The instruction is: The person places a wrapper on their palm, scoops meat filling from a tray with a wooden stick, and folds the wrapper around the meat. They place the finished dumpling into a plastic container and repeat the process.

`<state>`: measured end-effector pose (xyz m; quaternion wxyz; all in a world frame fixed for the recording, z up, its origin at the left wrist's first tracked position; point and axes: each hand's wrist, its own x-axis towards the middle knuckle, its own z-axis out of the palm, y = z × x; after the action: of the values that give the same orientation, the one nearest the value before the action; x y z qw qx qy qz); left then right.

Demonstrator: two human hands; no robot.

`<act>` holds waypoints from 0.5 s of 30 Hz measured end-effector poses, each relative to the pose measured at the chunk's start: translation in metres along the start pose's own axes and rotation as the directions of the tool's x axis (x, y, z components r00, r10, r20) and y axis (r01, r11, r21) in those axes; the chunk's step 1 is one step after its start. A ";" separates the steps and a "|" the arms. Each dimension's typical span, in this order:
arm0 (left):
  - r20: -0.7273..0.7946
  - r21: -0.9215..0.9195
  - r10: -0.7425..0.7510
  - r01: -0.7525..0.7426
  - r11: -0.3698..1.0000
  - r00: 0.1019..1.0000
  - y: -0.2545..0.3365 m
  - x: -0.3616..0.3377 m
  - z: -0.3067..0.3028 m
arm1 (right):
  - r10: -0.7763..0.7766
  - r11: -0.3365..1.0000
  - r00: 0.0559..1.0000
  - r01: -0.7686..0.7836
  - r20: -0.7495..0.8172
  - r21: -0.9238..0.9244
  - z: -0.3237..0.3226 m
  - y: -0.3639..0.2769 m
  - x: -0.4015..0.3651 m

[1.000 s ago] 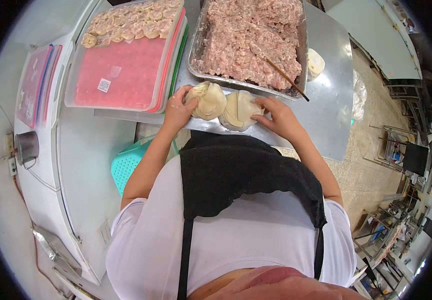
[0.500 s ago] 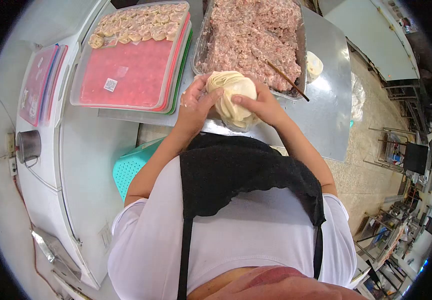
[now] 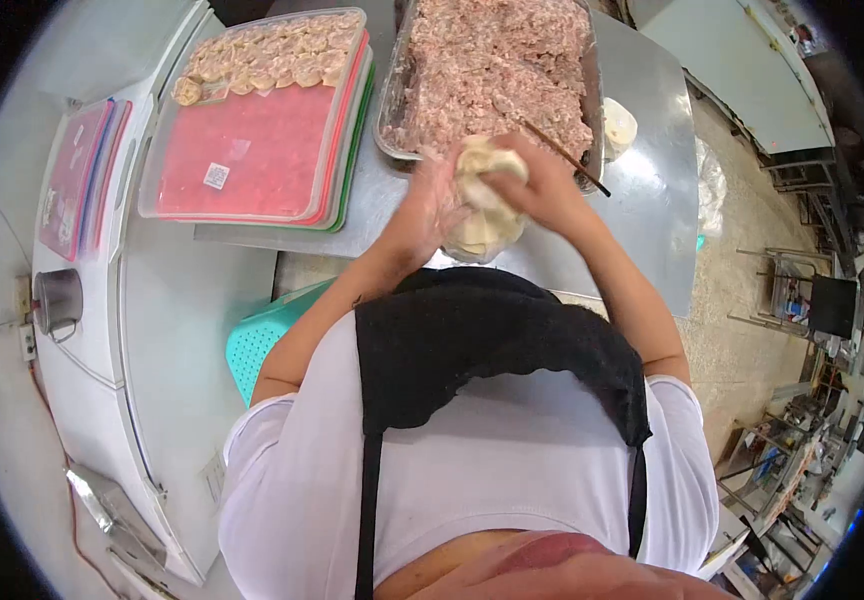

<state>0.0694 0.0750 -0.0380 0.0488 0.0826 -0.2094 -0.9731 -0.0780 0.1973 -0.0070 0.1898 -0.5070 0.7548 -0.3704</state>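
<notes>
A stack of pale round dough wrappers (image 3: 485,232) sits in clear plastic at the table's near edge. Just above it, my right hand (image 3: 542,185) pinches more dough wrappers (image 3: 482,160), thumb across their face. My left hand (image 3: 427,205) is beside their left side, smeared by motion; whether it grips any cannot be made out. Beyond both hands, a large clear tub (image 3: 388,140) holds pink minced filling (image 3: 497,75). A thin brown stick (image 3: 567,160) leans on the tub's near right corner.
To the left, stacked lidded trays (image 3: 242,150) carry rows of filled dumplings (image 3: 272,50) at the far end. A pale round piece (image 3: 619,128) lies right of the tub on the metal table (image 3: 642,230). Below the table stands a turquoise basket (image 3: 257,345).
The wrappers, fanned between both hands before, are now bunched under my right hand, exposing the lower stack. My left hand has shifted right and blurred.
</notes>
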 end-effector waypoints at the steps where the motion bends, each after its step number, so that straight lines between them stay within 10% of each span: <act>1: 0.055 0.481 0.114 -0.127 0.867 0.992 -0.006 0.002 -0.006 | 0.035 0.999 0.996 -0.034 -0.082 0.013 -0.009 0.006 -0.001; 3: 0.092 0.950 0.225 -0.153 0.271 0.970 -0.024 0.008 -0.026 | 0.073 0.996 0.993 -0.077 -0.093 -0.034 -0.024 0.007 -0.006; 4: 0.085 0.950 0.232 -0.149 0.275 0.969 -0.029 0.011 -0.031 | 0.105 0.990 0.989 -0.114 -0.106 -0.080 -0.028 0.005 -0.006; 6: 0.308 0.877 0.183 -0.205 -0.434 0.934 -0.037 0.014 -0.041 | 0.139 0.987 0.987 -0.145 -0.081 -0.067 -0.030 -0.003 -0.008; 8: 0.367 0.856 0.272 -0.208 -0.474 0.889 -0.032 0.014 -0.064 | 0.203 0.935 0.977 -0.173 0.066 -0.310 -0.031 -0.007 -0.010; 11: 0.232 0.970 0.419 -0.176 -0.168 0.878 -0.018 0.001 -0.100 | 0.285 0.854 0.942 -0.166 0.177 -0.492 -0.029 -0.005 -0.019; 15: -0.007 0.995 0.423 -0.038 0.097 0.906 -0.008 -0.015 -0.108 | 0.204 0.931 0.957 -0.124 0.207 -0.342 -0.011 0.004 -0.024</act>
<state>0.1036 0.0414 -0.1368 0.1668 0.2022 -0.7931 -0.5497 -0.0781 0.2236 -0.0051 0.2236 -0.5070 0.8170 -0.1596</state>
